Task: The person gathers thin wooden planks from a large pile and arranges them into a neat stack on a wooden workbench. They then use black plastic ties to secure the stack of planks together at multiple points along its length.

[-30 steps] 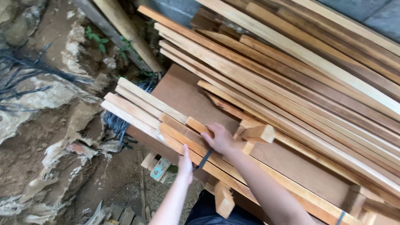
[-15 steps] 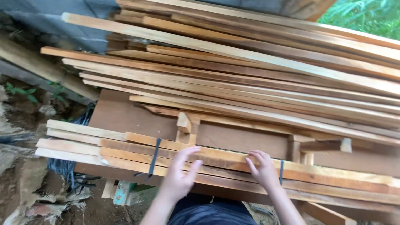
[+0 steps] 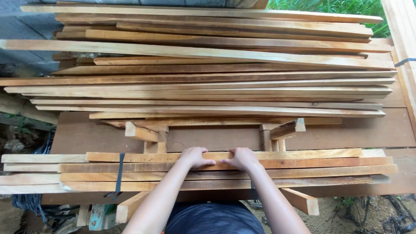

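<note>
A strapped bundle of long wooden slats [image 3: 303, 167] lies crosswise right in front of me on a brown board [image 3: 86, 134]. My left hand [image 3: 195, 157] and my right hand [image 3: 243, 158] sit side by side on the bundle's far edge, fingers curled over the top slat. A black strap [image 3: 119, 171] wraps the bundle toward its left end. Short wooden blocks [image 3: 141, 132] stand just beyond my hands.
A big stack of long wooden slats [image 3: 208, 78] fills the far half of the view. Another short block [image 3: 301, 201] sticks out under the bundle at the lower right. Dirt ground and black cords [image 3: 390, 216] lie at the bottom corners; green plants [image 3: 329, 6] at top right.
The view has swung so the slats now run level. My hands have come together at the bundle's middle and curled over its far edge.
</note>
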